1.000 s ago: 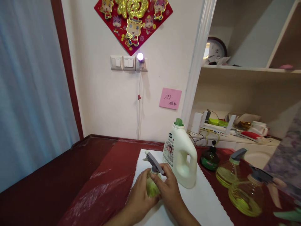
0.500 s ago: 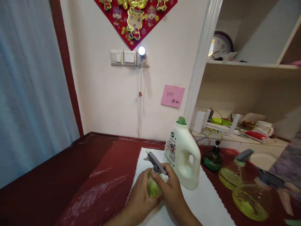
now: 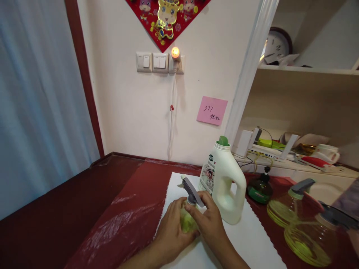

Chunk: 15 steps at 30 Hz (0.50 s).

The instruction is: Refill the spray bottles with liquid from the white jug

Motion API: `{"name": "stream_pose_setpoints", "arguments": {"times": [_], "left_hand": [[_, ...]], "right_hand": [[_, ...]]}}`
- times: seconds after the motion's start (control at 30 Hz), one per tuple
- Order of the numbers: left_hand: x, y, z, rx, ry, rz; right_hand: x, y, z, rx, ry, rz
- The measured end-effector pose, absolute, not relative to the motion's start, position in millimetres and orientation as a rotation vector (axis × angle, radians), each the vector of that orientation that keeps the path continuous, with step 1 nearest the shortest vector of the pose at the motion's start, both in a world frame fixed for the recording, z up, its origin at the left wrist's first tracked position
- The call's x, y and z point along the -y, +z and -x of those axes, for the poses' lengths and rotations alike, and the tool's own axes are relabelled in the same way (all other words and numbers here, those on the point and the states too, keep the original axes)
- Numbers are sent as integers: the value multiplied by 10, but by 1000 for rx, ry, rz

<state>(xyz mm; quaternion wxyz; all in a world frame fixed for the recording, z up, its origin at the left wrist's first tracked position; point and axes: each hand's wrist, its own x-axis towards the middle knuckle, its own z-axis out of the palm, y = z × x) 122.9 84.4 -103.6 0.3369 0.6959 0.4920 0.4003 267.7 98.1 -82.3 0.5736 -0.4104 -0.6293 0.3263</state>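
A small clear spray bottle [image 3: 187, 219] with yellow-green liquid and a grey trigger head [image 3: 192, 189] stands in front of me on a white sheet [image 3: 249, 239]. My left hand [image 3: 172, 228] is wrapped round the body of the bottle from the left. With its thumb and fingers, my right hand [image 3: 209, 216] grips the neck just under the trigger head. The nozzle points up and to the left. Just behind my right hand is a large white jug [image 3: 230, 186] with a handle, its mouth uncapped and something green inside the opening.
Two more spray bottles [image 3: 308, 239] with yellow liquid and a dark pump bottle [image 3: 260, 188] stand on the right of the red table [image 3: 120, 220]. A white router [image 3: 269, 151] sits on the shelf behind. The wall [image 3: 134, 116] closes off the back.
The whole view has shifted, so things appear slightly further right and higher. Both hands keep their hold on the spray bottle. The plug-in lamp has turned from white to orange.
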Motion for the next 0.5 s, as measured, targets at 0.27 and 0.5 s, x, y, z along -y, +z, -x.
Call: {"name": "stream_pose_setpoints", "arguments": {"times": [0.27,0.5], "left_hand": [[-846,-1012,-1209,-1265,994,-1848],[-853,-1046,-1219,-1258,993,-1875]], "right_hand": [[-967,-755,-2740,1592,828,917],[-969,-816,-2702,1449,784,1006]]}}
